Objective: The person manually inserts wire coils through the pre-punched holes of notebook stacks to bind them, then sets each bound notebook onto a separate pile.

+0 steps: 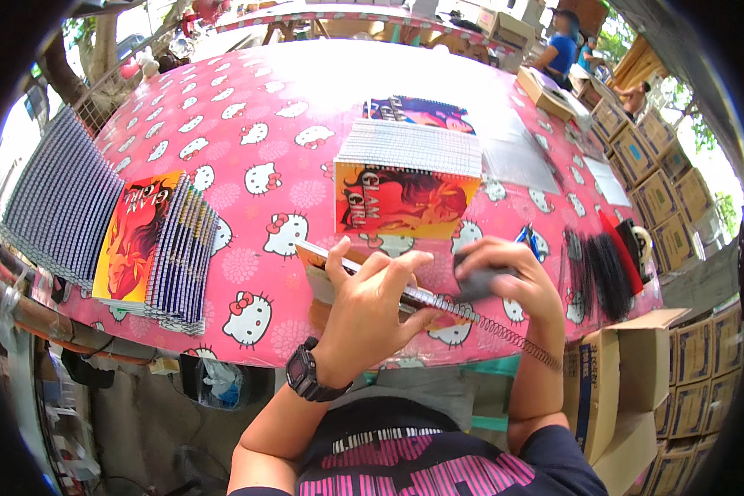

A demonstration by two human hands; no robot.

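My left hand [376, 293], with a black digital watch [312, 376] on its wrist, grips a thin notebook [314, 256] tilted up on edge near the table's front. A dark spiral coil [504, 332] runs along the notebook's bound edge, and its loose end trails past my right forearm. My right hand [504, 269] is blurred, its fingers curled over a dark grey rounded thing [474, 283] beside the coil; its kind does not show. Just beyond both hands lies a stack of notebooks [409, 202] with red and yellow covers.
Bound notebooks [62, 202] stand at far left, beside more notebooks [140, 240]. Loose black coils [608, 277], blue-handled pliers [532, 243] and a tape roll [641, 241] lie at right. An open carton [628, 388] stands below the table's right edge. People work farther back.
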